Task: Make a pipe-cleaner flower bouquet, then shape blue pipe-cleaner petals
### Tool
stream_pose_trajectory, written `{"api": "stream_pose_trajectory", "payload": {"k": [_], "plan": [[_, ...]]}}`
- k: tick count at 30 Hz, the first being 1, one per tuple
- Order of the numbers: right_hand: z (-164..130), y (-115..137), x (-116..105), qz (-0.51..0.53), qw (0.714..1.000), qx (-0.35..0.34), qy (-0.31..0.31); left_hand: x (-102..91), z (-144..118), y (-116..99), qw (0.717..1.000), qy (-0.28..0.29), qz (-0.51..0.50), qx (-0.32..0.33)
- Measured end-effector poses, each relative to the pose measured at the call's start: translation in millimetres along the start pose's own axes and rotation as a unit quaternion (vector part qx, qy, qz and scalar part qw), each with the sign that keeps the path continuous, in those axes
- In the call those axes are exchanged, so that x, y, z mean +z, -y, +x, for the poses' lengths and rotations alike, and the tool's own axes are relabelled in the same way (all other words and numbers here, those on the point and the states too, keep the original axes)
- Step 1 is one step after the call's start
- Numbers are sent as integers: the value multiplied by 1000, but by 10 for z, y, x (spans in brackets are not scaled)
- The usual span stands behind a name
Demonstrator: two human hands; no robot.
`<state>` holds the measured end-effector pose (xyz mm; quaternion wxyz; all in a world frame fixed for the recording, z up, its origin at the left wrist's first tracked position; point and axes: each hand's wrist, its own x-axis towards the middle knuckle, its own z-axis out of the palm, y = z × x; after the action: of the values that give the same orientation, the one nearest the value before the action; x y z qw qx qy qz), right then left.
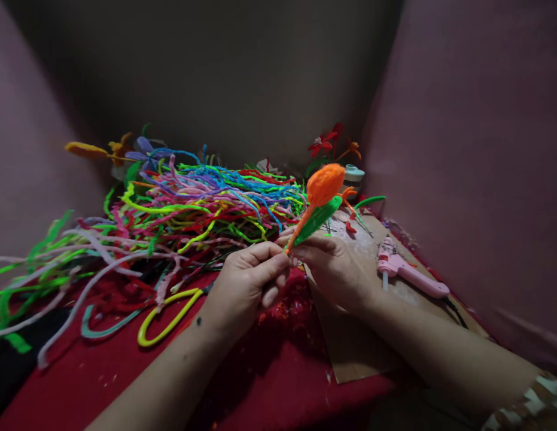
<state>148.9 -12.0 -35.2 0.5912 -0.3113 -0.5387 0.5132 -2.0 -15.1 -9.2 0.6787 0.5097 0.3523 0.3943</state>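
Forearms (173, 365) end in hands (249, 278) pinching a flower (323, 188) by the board's (354, 353) left edge; a slack grip could drop it.

My head camera looks forward and down along both my forearms, which run in from the lower corners. My left hand (249, 278) and right hand (336, 269) meet near the lens, just below frame centre, over red cloth (103, 383). Farther off, a dark backdrop (233, 78) fills the upper middle, pinkish side surfaces (475, 149) flanking it.
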Motion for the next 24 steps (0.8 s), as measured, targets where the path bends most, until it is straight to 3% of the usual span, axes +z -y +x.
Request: {"api": "stream_pose_trajectory", "payload": {"k": [7,10,12,14,16,18,20,21,22,24], "plan": [[7,62,13,84,989,73,97,-83,46,40,977,127,-148,-86],[11,88,25,88,988,74,99,-104,52,16,970,162,-145,-112],[12,83,30,88,990,74,86,-91,45,-1,978,147,-100,-107],[9,58,31,81,993,71,55,-65,35,0,996,81,1,-46],[2,29,31,61,996,58,14,-47,25,30,984,-18,157,81],[-10,21,41,37,998,42,-18,-50,19,79,920,-98,313,216],[-19,49,64,16,999,35,-35,-70,16,124,850,-125,415,298],[-21,75,78,5,999,36,-38,-81,15,137,829,-127,442,318],[-22,105,91,-5,998,39,-39,-89,14,143,818,-127,457,326],[-19,158,106,-25,998,44,-29,-92,11,136,822,-125,455,318]]}}
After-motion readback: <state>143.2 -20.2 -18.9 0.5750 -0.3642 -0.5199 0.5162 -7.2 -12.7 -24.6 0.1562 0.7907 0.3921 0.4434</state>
